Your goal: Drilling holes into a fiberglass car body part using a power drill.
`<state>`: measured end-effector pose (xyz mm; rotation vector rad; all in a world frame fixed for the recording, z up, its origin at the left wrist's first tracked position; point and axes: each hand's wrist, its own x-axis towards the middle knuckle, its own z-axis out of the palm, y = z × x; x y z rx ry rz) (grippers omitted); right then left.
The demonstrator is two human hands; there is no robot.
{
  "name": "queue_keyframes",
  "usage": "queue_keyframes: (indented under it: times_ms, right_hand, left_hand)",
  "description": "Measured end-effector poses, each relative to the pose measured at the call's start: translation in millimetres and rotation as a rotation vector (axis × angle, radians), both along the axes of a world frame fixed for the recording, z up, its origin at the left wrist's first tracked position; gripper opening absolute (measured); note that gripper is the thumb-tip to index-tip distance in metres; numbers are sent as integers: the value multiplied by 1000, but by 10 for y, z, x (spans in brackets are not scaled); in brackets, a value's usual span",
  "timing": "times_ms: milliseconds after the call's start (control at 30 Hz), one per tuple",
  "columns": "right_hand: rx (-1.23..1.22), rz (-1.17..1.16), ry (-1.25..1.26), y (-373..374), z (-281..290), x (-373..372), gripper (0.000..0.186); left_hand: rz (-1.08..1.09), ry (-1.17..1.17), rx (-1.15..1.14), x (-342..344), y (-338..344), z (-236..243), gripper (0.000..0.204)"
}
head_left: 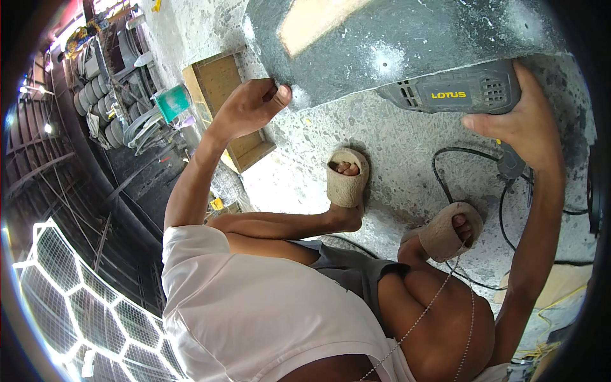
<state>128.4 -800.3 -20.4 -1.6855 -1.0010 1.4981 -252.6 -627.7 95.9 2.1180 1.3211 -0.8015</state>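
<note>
My right hand [525,124] grips the handle of a grey power drill [455,89], held flat against the lower edge of a large dark grey stone slab [394,38]. My left hand [251,105] is closed on the slab's lower left corner, thumb pressed to its edge. The drill's black cord [503,210] loops over the dusty concrete floor [394,146]. I squat, both feet in beige slippers [347,178] on the floor below the slab.
A shallow wooden box [223,95] lies on the floor left of the slab. A teal container [172,102], pipes and stacked round parts crowd the far left. A white hexagonal mesh grille [76,286] fills the lower left. Yellow wire [547,312] lies at lower right.
</note>
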Motion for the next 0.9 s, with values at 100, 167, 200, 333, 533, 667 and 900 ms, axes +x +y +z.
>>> queue_keyframes:
  times_ms: [100, 167, 200, 333, 533, 667, 900]
  right_hand:
    - [79, 14, -58, 1, 5, -206, 81]
    - [64, 18, -1, -57, -90, -229, 81]
    - [55, 19, 60, -71, -149, -207, 80]
    - [-33, 21, 248, -75, -136, -7, 93]
    - [6, 0, 326, -253, 10, 397, 94]
    - [-16, -221, 202, -958, 58, 795, 88]
    - [83, -309, -283, -1500, 497, 682, 64]
  left_hand:
    - [11, -30, 0, -12, 1, 4, 76]
    - [-22, -5, 28, 55, -2, 56, 77]
    - [-57, 25, 61, 90, 11, 64, 79]
    - [-75, 101, -52, 98, 232, 36, 76]
    - [219, 8, -261, -227, 303, 191, 49]
    - [261, 78, -332, 88, 225, 188, 56]
    - [431, -247, -135, -99, -30, -100, 61]
